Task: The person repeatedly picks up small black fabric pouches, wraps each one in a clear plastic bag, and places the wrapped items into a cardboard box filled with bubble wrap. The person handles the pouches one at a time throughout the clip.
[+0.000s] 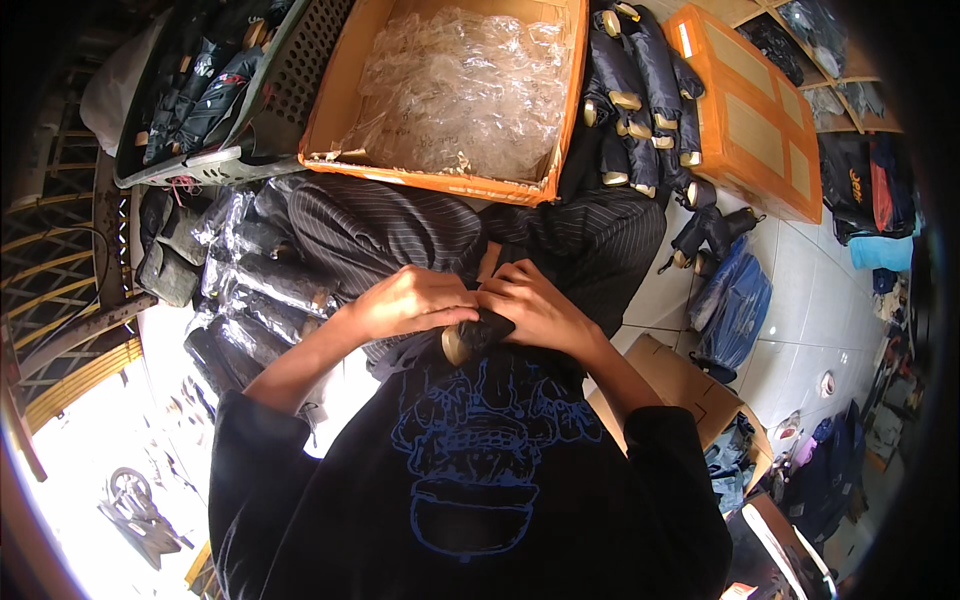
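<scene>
Gripping a folded dark umbrella (478, 333) over the lap, both hands meet close to the person's chest in the head view. The left hand (415, 300) wraps over the umbrella's body from above, fingers curled down around it. The right hand (535, 305) presses in from the other side, its fingers bent and pinching at the dark fabric just beside the left hand's knuckles; the two hands touch. The umbrella's tan handle end (455, 345) pokes out beneath the left hand, pointing toward the person's black printed shirt (480, 450). Under the hands lie the person's pinstriped trousers (400, 225).

Ahead of the knees stands an open orange cardboard box (330, 110), filled with crumpled clear plastic sleeves (460, 85). To the right of the box, a heap of folded dark umbrellas with tan handles (640, 100) rests against a second, closed orange box (755, 120). To the left of the legs lies a pile of umbrellas wrapped in clear plastic (250, 290), near the left forearm. Farther left and up, a grey plastic basket (290, 90) holds more dark umbrellas. A brown carton (680, 385) sits on the white tiled floor (800, 290) beside the right elbow, and a blue plastic bag (735, 305) lies just beyond it.
</scene>
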Motion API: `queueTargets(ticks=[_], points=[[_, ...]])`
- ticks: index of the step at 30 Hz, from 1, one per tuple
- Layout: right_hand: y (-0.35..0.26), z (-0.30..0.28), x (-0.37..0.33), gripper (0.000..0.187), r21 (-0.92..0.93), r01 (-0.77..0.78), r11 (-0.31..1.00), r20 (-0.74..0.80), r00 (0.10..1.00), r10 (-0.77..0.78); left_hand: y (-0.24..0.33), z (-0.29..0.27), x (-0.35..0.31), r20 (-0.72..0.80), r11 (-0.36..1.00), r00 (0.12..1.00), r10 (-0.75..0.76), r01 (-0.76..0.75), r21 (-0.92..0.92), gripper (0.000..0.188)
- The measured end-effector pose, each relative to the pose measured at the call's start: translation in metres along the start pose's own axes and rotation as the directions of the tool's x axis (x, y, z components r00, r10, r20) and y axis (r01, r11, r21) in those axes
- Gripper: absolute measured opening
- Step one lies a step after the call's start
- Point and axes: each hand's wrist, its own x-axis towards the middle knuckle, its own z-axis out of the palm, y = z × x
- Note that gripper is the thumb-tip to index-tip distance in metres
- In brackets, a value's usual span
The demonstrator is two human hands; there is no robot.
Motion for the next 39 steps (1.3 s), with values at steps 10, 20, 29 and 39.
queueTargets(ticks=[10,20,29,39], points=[[0.006,0.004,0.004,0.050,-0.138,-0.041,0.990,-0.012,0.999,0.040,0.003,-0.008,0.008,-0.061,0.977,0.987,-0.149,0.138,-0.161,0.018],[0.013,0.002,0.015,0.044,-0.366,-0.097,0.926,-0.314,0.949,-0.025,-0.005,0.025,0.011,0.427,0.013,0.757,-0.494,0.497,-0.867,0.061],[0.011,0.003,0.013,0.072,0.727,-0.177,0.663,-0.459,0.593,0.662,0.016,0.032,0.020,-0.044,0.342,0.721,-0.692,0.274,-0.899,0.074],[-0.019,0.009,0.022,0.090,0.972,0.114,0.205,-0.201,0.855,0.479,-0.001,0.038,0.034,-0.304,0.389,0.702,-0.644,-0.042,-0.920,0.070]])
